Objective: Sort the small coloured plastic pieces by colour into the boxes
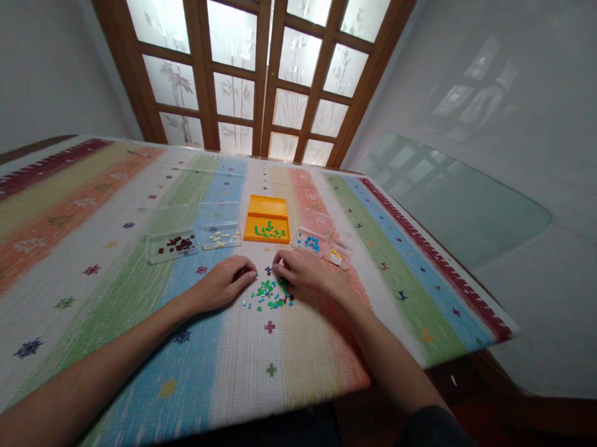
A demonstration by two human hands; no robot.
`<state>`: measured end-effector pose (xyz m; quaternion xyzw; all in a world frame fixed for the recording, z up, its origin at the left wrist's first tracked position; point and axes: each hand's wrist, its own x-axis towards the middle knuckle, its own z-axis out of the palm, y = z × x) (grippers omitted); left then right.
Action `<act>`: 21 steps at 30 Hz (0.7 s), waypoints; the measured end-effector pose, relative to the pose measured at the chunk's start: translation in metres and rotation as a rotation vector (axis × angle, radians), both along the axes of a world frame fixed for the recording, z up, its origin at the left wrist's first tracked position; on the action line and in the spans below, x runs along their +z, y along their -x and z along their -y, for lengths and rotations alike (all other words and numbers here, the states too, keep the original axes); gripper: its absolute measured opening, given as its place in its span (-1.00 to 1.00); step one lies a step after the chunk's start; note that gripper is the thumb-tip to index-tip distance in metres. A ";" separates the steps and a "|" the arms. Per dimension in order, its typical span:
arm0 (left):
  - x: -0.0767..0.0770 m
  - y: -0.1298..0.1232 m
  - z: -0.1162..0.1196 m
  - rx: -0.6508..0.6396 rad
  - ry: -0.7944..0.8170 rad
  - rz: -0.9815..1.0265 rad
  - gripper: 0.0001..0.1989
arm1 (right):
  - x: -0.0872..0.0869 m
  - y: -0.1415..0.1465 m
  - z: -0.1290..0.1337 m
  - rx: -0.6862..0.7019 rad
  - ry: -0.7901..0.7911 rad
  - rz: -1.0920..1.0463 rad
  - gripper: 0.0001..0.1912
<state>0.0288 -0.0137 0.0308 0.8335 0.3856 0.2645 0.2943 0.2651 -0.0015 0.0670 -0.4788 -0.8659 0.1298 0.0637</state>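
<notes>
A loose pile of tiny green, blue and dark bricks lies on the striped cloth between my hands. My left hand rests at the left of the pile, its fingers curled and thumb pressed close to the index finger. From the right, my right hand reaches over the pile's far edge with fingertips pinched together. Whatever either hand may hold is too small to make out. Just beyond stands an orange open case with green pieces inside.
Left of the case are a clear box of dark brown pieces and a clear box of pale yellow pieces. To its right, a box of blue pieces and a box with yellow pieces stand partly behind my right hand.
</notes>
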 end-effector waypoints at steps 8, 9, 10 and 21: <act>0.003 0.000 0.000 -0.008 -0.006 -0.010 -0.72 | -0.006 -0.046 -0.032 -0.246 -0.167 -0.194 -0.84; 0.002 0.000 -0.001 -0.008 -0.007 -0.010 -0.72 | -0.007 -0.051 -0.034 -0.275 -0.178 -0.198 -0.83; 0.002 0.000 -0.001 -0.008 -0.009 -0.008 -0.72 | -0.008 -0.054 -0.036 -0.300 -0.186 -0.194 -0.82; 0.001 0.001 -0.001 -0.006 -0.006 -0.008 -0.72 | -0.006 -0.053 -0.033 -0.392 -0.228 -0.099 -0.77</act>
